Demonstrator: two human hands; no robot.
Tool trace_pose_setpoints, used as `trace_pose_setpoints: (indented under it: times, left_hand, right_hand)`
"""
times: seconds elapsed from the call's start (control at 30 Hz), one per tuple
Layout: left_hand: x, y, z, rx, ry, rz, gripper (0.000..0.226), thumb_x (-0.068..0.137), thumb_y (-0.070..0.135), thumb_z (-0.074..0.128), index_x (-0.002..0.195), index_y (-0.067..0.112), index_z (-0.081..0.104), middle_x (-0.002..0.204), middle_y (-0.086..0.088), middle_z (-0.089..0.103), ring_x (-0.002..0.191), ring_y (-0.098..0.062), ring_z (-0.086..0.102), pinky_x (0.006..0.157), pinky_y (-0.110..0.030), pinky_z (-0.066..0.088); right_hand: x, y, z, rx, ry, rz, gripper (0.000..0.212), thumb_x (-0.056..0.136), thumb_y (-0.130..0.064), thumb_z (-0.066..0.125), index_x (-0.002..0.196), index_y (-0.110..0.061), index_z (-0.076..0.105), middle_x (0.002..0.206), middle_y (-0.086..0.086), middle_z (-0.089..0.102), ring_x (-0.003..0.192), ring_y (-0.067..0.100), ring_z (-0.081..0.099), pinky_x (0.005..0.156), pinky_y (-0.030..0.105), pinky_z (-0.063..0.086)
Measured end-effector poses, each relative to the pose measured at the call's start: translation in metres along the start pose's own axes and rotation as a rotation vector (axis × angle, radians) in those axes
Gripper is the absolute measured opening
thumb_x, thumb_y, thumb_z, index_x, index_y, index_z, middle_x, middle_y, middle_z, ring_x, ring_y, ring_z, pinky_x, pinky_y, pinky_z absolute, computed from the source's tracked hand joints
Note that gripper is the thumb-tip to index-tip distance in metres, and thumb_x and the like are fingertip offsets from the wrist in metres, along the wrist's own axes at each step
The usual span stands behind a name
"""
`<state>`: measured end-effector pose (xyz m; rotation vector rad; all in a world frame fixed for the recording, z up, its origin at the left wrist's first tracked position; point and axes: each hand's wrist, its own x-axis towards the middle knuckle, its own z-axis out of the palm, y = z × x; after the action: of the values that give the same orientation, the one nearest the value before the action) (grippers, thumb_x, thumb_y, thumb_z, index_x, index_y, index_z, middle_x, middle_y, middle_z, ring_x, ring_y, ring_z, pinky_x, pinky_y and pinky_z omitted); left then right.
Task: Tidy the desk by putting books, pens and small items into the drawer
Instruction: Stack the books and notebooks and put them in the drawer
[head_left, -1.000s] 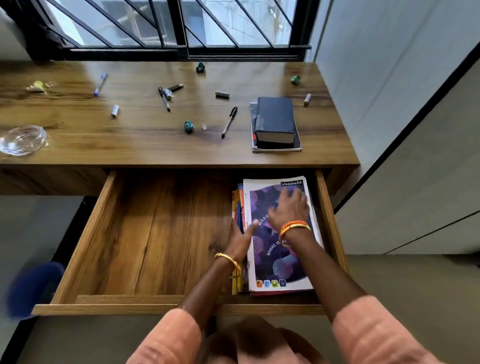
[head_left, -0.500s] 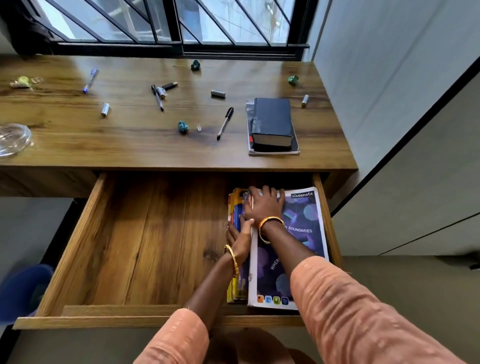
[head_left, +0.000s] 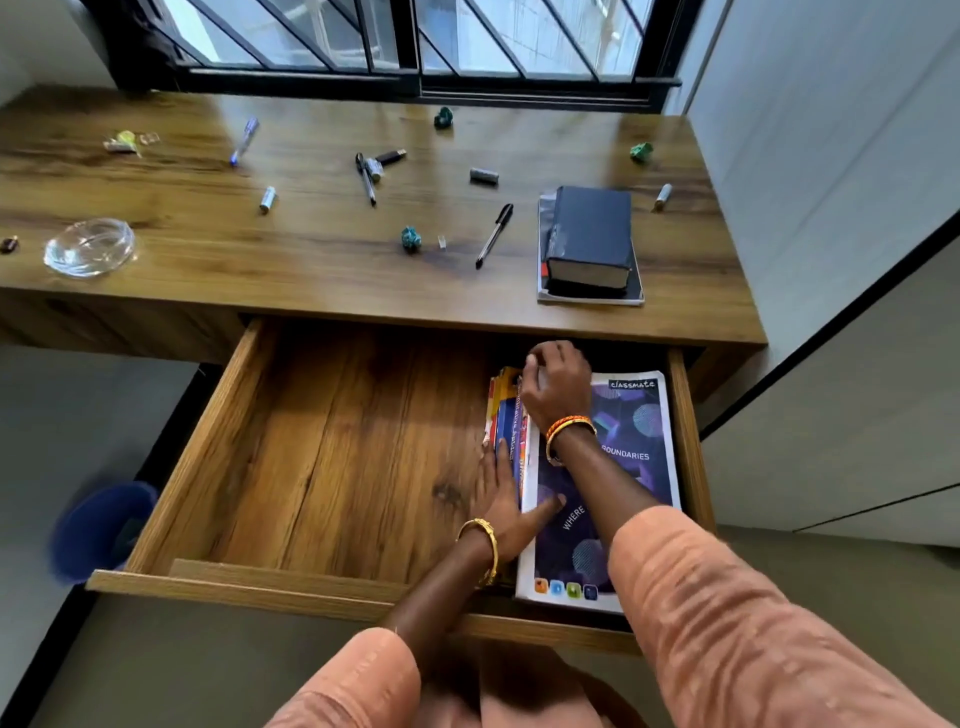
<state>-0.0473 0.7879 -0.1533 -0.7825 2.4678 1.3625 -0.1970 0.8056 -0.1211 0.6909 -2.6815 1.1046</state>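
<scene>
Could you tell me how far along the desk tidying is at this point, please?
Done: a stack of notebooks lies in the right side of the open drawer. In hand: the left hand presses the stack's side while the right hand grips its far end. Left: the dark book, the black pen, other pens and small items on the desk.

The purple notebook (head_left: 623, 441) lying in the drawer (head_left: 337, 457) bears the brand "classmate" in its far right corner. On its cover the words "BOUNDARIES", its first letter cut off by an arm, and "WHERE" can be read; the remaining print is hidden.
</scene>
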Motion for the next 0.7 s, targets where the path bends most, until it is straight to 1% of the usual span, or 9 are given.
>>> trace_pose_setpoints:
  times: [0.07, 0.1, 0.13, 0.2, 0.27, 0.33, 0.53, 0.63, 0.7]
  left_hand:
    - [-0.006, 0.002, 0.007, 0.027, 0.091, 0.023, 0.116, 0.063, 0.082, 0.033, 0.149, 0.02, -0.015, 0.16, -0.003, -0.012, 0.147, -0.019, -0.008, 0.12, -0.041, 0.004]
    - [-0.007, 0.003, 0.009, 0.04, 0.12, 0.03, 0.114, 0.063, 0.083, 0.028, 0.149, 0.021, -0.014, 0.16, -0.002, -0.01, 0.147, -0.019, -0.007, 0.12, -0.042, 0.005]
    - [-0.007, 0.004, 0.009, 0.061, 0.135, 0.033, 0.112, 0.063, 0.083, 0.023, 0.15, 0.021, -0.014, 0.16, -0.002, -0.009, 0.147, -0.019, -0.005, 0.119, -0.043, 0.006]
    - [-0.005, 0.005, 0.01, 0.116, 0.147, 0.015, 0.107, 0.065, 0.081, 0.017, 0.15, 0.023, -0.013, 0.16, -0.004, -0.007, 0.147, -0.022, -0.002, 0.117, -0.047, 0.007]
    - [-0.005, 0.009, 0.01, 0.155, 0.14, -0.014, 0.101, 0.07, 0.077, 0.018, 0.15, 0.023, -0.01, 0.159, -0.007, -0.005, 0.147, -0.026, 0.002, 0.115, -0.05, 0.009]
    - [-0.003, 0.011, 0.012, 0.164, 0.139, -0.037, 0.094, 0.074, 0.072, 0.02, 0.151, 0.024, -0.007, 0.159, -0.009, -0.003, 0.146, -0.029, 0.004, 0.115, -0.051, 0.01]
    - [0.0, 0.009, 0.009, 0.084, 0.114, -0.04, 0.092, 0.075, 0.069, 0.029, 0.15, 0.028, -0.005, 0.158, -0.007, -0.002, 0.145, -0.03, 0.005, 0.115, -0.053, 0.01]
    - [-0.001, 0.014, 0.001, 0.004, 0.133, -0.057, 0.091, 0.071, 0.065, 0.037, 0.149, 0.028, 0.009, 0.152, -0.006, 0.013, 0.14, -0.028, 0.019, 0.113, -0.05, 0.017]
    - [0.001, 0.021, -0.01, -0.02, 0.195, -0.052, 0.083, 0.072, 0.061, 0.039, 0.145, 0.024, 0.025, 0.143, -0.007, 0.028, 0.132, -0.025, 0.031, 0.109, -0.046, 0.025]
  right_hand:
    - [-0.01, 0.0, -0.014, -0.065, 0.161, 0.02, 0.022, 0.078, -0.025, 0.045, 0.08, -0.013, 0.065, 0.083, 0.006, 0.064, 0.084, 0.026, 0.058, 0.085, 0.039, 0.045]
    - [-0.017, 0.001, -0.019, -0.079, 0.204, 0.015, 0.022, 0.078, -0.025, 0.046, 0.08, -0.015, 0.065, 0.084, 0.004, 0.065, 0.088, 0.025, 0.058, 0.091, 0.041, 0.044]
    - [-0.025, 0.005, -0.023, -0.095, 0.203, 0.013, 0.022, 0.078, -0.026, 0.046, 0.083, -0.015, 0.065, 0.088, 0.004, 0.066, 0.093, 0.025, 0.057, 0.096, 0.043, 0.041]
    - [-0.041, 0.017, -0.024, -0.177, 0.093, 0.041, 0.028, 0.082, -0.03, 0.045, 0.097, -0.015, 0.063, 0.107, 0.008, 0.063, 0.111, 0.028, 0.052, 0.104, 0.046, 0.032]
    - [-0.052, 0.028, -0.019, -0.296, -0.077, 0.076, 0.038, 0.087, -0.035, 0.044, 0.117, -0.015, 0.056, 0.133, 0.012, 0.049, 0.131, 0.03, 0.037, 0.111, 0.048, 0.018]
    - [-0.053, 0.033, -0.015, -0.34, -0.161, 0.08, 0.042, 0.09, -0.036, 0.044, 0.127, -0.016, 0.048, 0.143, 0.012, 0.038, 0.139, 0.029, 0.026, 0.114, 0.048, 0.011]
    - [-0.05, 0.032, -0.018, -0.322, -0.145, 0.074, 0.046, 0.088, -0.04, 0.042, 0.126, -0.014, 0.048, 0.141, 0.013, 0.04, 0.136, 0.03, 0.029, 0.11, 0.046, 0.02]
    - [-0.047, 0.032, -0.021, -0.313, -0.153, 0.08, 0.041, 0.087, -0.037, 0.048, 0.121, -0.014, 0.052, 0.134, 0.013, 0.045, 0.129, 0.031, 0.036, 0.105, 0.046, 0.026]
    - [-0.035, 0.028, -0.026, -0.217, -0.075, 0.147, 0.028, 0.084, -0.03, 0.055, 0.106, -0.012, 0.061, 0.119, 0.013, 0.054, 0.116, 0.032, 0.047, 0.095, 0.041, 0.035]
